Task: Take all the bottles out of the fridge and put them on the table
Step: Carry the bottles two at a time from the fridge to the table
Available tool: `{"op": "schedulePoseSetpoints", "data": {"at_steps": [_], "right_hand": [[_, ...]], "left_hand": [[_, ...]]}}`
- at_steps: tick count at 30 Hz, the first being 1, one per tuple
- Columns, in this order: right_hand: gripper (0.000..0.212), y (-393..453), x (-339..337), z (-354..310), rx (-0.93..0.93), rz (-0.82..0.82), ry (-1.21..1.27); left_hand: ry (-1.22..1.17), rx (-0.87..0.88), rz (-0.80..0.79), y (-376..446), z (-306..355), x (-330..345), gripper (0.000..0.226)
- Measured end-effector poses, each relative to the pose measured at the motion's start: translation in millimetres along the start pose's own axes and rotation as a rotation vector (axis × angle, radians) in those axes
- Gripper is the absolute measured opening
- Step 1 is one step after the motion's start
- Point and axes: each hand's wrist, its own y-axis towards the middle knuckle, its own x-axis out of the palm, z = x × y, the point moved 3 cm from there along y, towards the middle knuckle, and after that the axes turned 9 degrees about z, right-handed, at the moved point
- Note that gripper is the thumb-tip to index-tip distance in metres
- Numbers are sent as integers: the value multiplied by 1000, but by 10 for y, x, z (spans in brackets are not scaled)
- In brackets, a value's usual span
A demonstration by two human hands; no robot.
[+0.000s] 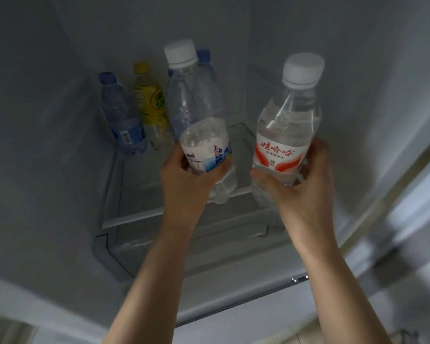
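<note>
My left hand (pixel 186 177) grips a clear white-capped bottle with a blue and white label (pixel 196 115), about half full, held upright in front of the open fridge. My right hand (pixel 301 184) grips a fuller clear bottle with a red and white label (pixel 287 125) and a white cap. On the glass shelf (pixel 134 189) behind stand a blue-capped water bottle (pixel 121 115) at the left, a yellow bottle (pixel 149 100) beside it, and another blue-capped bottle (pixel 205 63) mostly hidden behind the one in my left hand.
The fridge's grey inner walls (pixel 47 120) close in on the left and back. A clear drawer (pixel 159 247) sits below the shelf. The fridge's right side and door edge (pixel 395 182) run diagonally at the right. Pale floor shows at the bottom.
</note>
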Motion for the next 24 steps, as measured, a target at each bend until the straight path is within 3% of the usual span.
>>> {"op": "schedulePoseSetpoints", "data": {"at_steps": [7,15,24], "right_hand": [[75,-696,-197,-228,14,91,-51],[78,-1857,-573,-292,241,184,-162],[75,-2928,-1452,-404,447,334,-393]], "left_hand": [[-16,-46,-154,-454,108,-448,46],[114,-7,-344,-1181,-88,-986,45],[196,-59,-687,-2303,-276,-1048,49]]}}
